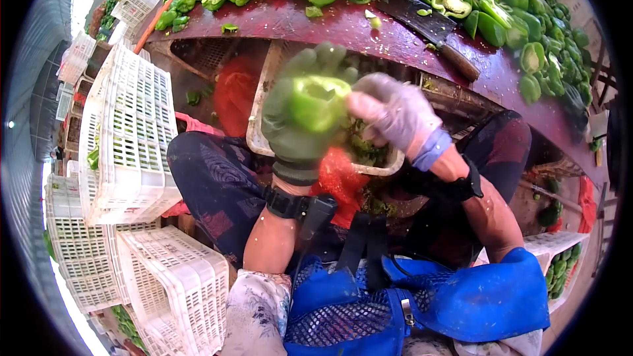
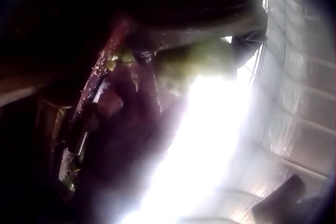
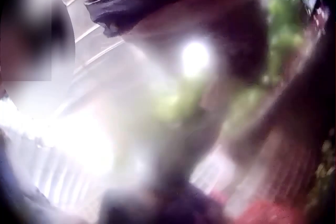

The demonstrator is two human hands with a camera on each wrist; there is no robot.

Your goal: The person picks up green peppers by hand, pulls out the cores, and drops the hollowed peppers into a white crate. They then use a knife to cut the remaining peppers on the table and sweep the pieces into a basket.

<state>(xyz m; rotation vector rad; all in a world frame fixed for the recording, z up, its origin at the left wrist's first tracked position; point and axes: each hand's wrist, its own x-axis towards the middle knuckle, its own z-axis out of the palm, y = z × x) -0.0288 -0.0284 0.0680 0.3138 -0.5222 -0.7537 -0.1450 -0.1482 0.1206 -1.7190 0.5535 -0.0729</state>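
My left hand [image 1: 300,135], in a dark green glove, grips a green bell pepper [image 1: 316,107] from behind and below. The pepper's top is open and shows a pale rim around a hollow. At its right edge is my right hand [image 1: 402,115], in a thin pale purple glove, its thumb right at the rim. Motion blur covers its fingers, and I cannot tell whether they hold anything. In the right wrist view a blurred yellow-green pepper [image 3: 176,106] shows by the dark hand. The left wrist view is dark and glared, with a blurred green shape [image 2: 202,64].
A dark red table [image 1: 277,23] ahead bears a heap of green peppers [image 1: 514,0] and a wooden-handled cleaver [image 1: 428,33]. A pale crate [image 1: 256,118] with green scraps stands below my hands. White plastic crates [image 1: 132,118] are stacked on the left.
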